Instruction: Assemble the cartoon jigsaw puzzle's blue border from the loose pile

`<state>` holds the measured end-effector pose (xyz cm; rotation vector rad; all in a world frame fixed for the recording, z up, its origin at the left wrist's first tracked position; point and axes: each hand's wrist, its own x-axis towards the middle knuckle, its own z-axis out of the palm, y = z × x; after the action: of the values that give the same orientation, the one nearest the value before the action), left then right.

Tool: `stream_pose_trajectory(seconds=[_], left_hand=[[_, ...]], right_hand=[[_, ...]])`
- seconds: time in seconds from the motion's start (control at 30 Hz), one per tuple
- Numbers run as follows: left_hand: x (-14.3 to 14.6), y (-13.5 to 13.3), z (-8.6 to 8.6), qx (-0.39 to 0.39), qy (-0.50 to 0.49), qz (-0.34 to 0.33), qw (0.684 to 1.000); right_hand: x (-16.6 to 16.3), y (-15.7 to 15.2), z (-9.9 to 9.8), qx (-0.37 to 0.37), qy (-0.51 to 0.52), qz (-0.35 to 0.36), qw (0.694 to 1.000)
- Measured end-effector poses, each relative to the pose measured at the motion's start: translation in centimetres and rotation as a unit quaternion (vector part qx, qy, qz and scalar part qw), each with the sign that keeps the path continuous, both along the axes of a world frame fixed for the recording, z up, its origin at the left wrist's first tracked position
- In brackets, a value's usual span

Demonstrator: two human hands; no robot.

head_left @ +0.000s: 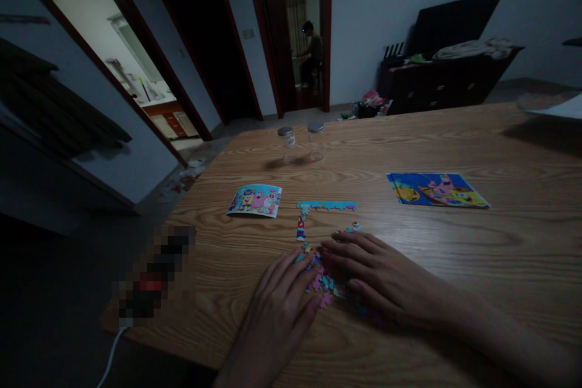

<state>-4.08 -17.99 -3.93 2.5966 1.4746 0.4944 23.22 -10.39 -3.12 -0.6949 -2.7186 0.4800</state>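
Note:
Loose jigsaw pieces (pixel 325 284) in pink, blue and yellow lie in a pile on the wooden table, between my two hands. My left hand (pixel 279 300) rests at the pile's left side with its fingers stretched out. From the right, my right hand (pixel 375 270) reaches over the pile, fingers extended and palm down, and hides some pieces. Neither hand visibly grips anything. Beyond the pile is a joined puzzle edge (pixel 328 205), an L-shape with a top row and a short left side. A cartoon picture card (pixel 257 201) lies to its left, slightly curled.
Two lidded clear jars (pixel 316 144) stand toward the table's far edge. A flat blue cartoon picture (pixel 436 190) lies at the right. A blurred-out object (pixel 157 279) with a white cable sits at the left edge. Through a far doorway a person (pixel 311 51) is seated.

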Motion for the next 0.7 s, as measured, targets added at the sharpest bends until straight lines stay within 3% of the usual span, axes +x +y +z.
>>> stream_pose_trajectory(seconds=[0.2,0.3,0.5,0.7], left_hand=[[-0.5,-0.1,-0.4,0.009,0.001,-0.008,1.0],[-1.1,-0.2,-0.5,0.009,-0.004,-0.008,1.0],[-2.9,-0.3,-0.7,0.04,-0.037,0.076,0.996],[-3.2,-0.1,-1.1,0.048,-0.025,0.041,0.998]], right_hand=[[-0.3,-0.3,0.5,-0.033,0.016,0.005,0.999],[0.1,-0.1,0.6,-0.013,-0.003,0.007,1.0],[0.3,0.1,0.0,0.042,-0.028,-0.012,0.999],[0.1,0.1,-0.3,0.036,-0.044,0.0,0.998]])
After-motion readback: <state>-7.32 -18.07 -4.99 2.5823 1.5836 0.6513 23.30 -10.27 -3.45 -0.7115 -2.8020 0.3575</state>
